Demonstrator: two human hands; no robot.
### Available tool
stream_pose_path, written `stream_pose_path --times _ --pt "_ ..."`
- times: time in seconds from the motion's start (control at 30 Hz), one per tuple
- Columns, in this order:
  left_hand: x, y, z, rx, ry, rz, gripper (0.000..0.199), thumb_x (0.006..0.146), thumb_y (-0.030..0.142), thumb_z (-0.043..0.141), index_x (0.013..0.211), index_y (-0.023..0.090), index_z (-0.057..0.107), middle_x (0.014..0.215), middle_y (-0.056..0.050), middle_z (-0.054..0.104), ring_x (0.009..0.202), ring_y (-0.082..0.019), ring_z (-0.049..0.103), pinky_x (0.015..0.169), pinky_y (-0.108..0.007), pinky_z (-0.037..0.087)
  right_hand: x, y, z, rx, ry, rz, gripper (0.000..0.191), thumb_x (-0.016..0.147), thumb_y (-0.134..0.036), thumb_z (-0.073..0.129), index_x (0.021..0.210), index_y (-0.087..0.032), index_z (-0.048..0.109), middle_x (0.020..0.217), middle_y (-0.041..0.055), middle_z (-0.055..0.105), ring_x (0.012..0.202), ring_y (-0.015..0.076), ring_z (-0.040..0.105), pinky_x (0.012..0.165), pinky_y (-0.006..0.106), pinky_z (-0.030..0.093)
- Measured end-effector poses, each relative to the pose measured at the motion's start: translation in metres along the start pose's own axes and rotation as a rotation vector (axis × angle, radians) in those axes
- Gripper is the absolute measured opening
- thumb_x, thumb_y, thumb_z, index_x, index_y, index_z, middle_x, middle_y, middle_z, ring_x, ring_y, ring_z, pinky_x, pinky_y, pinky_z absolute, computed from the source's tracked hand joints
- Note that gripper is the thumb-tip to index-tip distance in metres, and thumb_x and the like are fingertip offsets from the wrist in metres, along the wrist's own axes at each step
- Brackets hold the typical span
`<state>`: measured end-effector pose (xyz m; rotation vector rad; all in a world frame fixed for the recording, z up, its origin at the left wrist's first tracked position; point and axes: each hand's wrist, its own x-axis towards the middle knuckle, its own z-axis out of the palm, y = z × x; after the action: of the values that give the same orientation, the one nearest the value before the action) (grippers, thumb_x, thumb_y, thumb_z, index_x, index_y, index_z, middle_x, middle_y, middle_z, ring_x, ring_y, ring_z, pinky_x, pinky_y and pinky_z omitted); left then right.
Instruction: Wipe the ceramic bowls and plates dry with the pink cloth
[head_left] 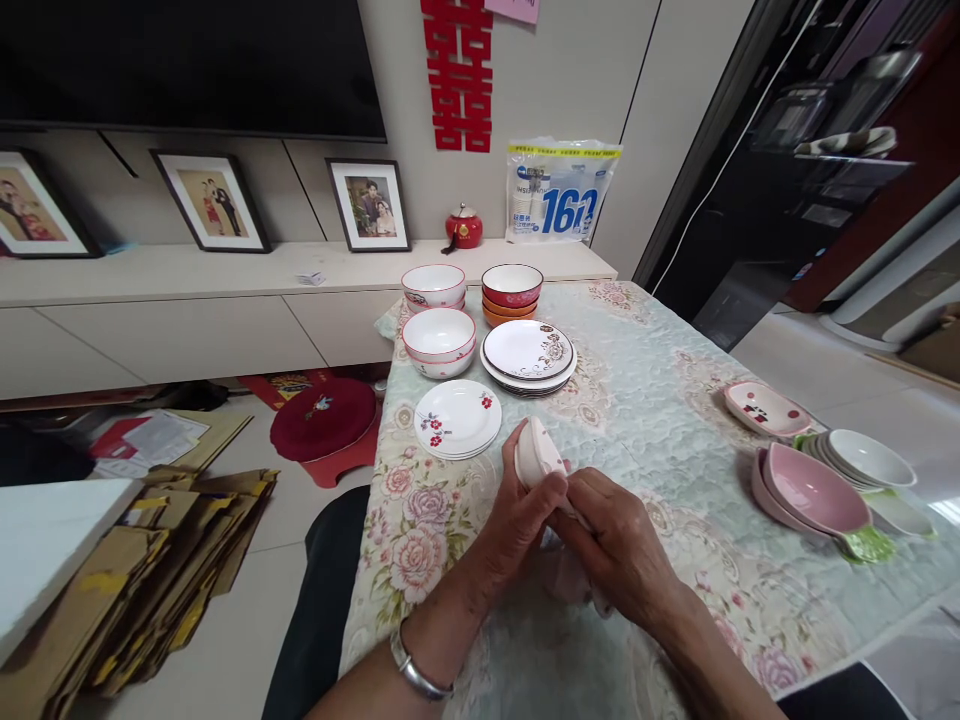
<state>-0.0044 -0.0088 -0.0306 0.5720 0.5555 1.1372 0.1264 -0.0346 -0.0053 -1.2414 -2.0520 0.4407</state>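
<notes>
My left hand [517, 490] is wrapped round a small white bowl [534, 455] with pinkish spots, tilted on its side above the table. Against the bowl's near side, my right hand [611, 520] is closed, its fingers curled round a pale cloth [574, 580] that hangs below it. Part of the bowl is hidden by both hands. Just beyond them lie a stack of white plates [457, 415] with red flowers and a stack of brown-patterned plates [525, 350].
White red-rimmed bowls [439, 340] and red and orange bowls [512, 290] stand stacked at the back. On the right are pink leaf-handled bowls [814, 485], white bowls [874, 455] and an oval dish [765, 408]. A flowered cloth [420, 510] covers the table; flattened cardboard [165, 560] lies left.
</notes>
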Motion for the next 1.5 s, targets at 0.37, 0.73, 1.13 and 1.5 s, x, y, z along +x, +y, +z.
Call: stream_pose_path --times 0.37,0.73,1.13,1.5 --pt "0.014 0.001 -0.007 -0.297 0.048 -0.265 0.054 0.077 0.065 0.065 0.092 0.013 0.067 0.080 -0.007 0.068 0.075 -0.020 0.062 0.067 -0.029 0.047 0.001 0.017 -0.008 -0.178 -0.172 -0.118 0.022 0.093 -0.010 0.050 0.105 -0.021 0.064 0.095 0.0073 0.066 0.089 0.0215 0.056 0.075 0.034 0.050" --pt "0.007 0.001 -0.002 -0.221 0.043 -0.216 0.044 0.079 0.056 0.067 0.093 0.014 0.068 0.083 -0.006 0.070 0.076 -0.021 0.065 0.073 -0.030 0.047 0.001 0.003 -0.001 -0.104 -0.150 -0.126 0.013 0.098 -0.021 0.049 0.100 -0.021 0.062 0.098 0.0079 0.065 0.090 0.0204 0.059 0.076 0.032 0.051" --pt "0.002 0.000 0.001 -0.080 -0.010 -0.072 0.047 0.079 0.042 0.075 0.118 0.019 0.061 0.094 -0.004 0.067 0.088 -0.019 0.062 0.082 -0.029 0.046 -0.002 0.001 -0.001 -0.135 -0.008 -0.021 0.021 0.097 -0.020 0.048 0.077 -0.020 0.054 0.075 0.0026 0.056 0.066 0.0141 0.053 0.057 0.025 0.040" --pt "0.011 0.005 -0.003 -0.324 0.058 -0.269 0.057 0.080 0.067 0.059 0.092 0.013 0.069 0.082 -0.009 0.071 0.078 -0.023 0.066 0.072 -0.031 0.050 0.002 -0.001 -0.017 -0.049 -0.243 -0.020 0.015 0.099 -0.027 0.050 0.091 -0.021 0.062 0.102 0.0068 0.062 0.091 0.0187 0.062 0.078 0.032 0.053"
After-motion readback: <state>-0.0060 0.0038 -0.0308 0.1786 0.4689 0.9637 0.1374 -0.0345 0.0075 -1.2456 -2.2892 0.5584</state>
